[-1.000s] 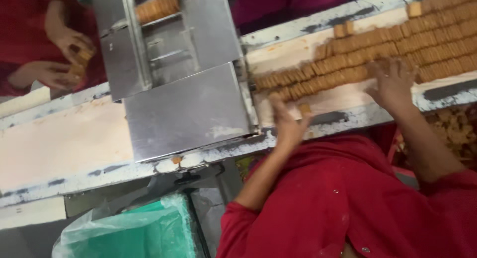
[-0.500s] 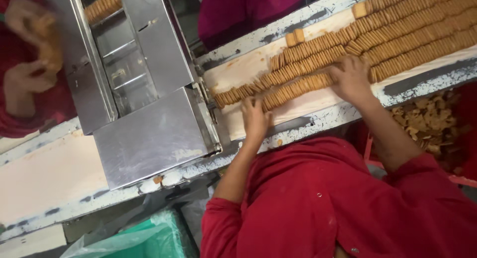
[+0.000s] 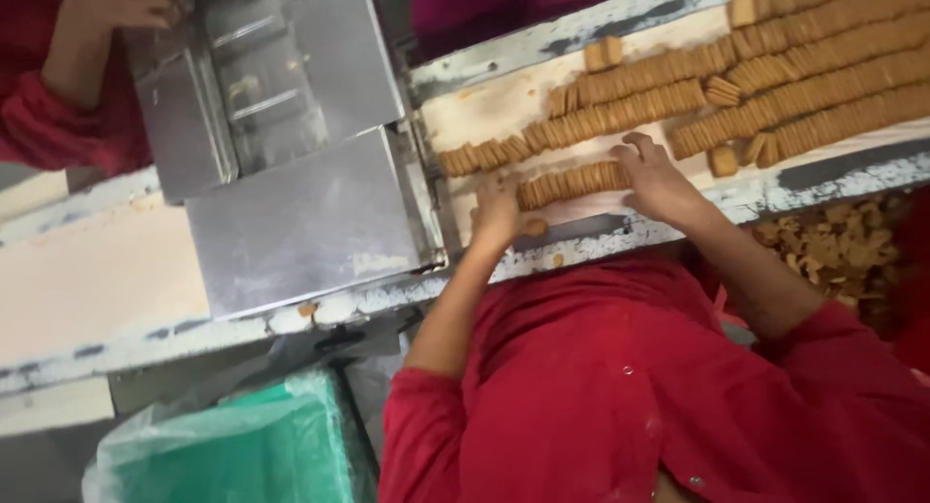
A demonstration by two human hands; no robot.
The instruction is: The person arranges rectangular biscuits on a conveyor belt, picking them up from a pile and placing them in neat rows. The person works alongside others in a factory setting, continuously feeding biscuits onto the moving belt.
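On the belt [image 3: 504, 96], my left hand [image 3: 497, 208] and right hand [image 3: 659, 179] press a biscuit row [image 3: 572, 183] endwise between them. Both hands are spread flat.

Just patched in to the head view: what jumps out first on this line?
Long rows of brown biscuits stood on edge fill the pale belt at upper right. Nearest, the left hand and right hand press the two ends of one short row of biscuits. To its left stands a steel machine housing.
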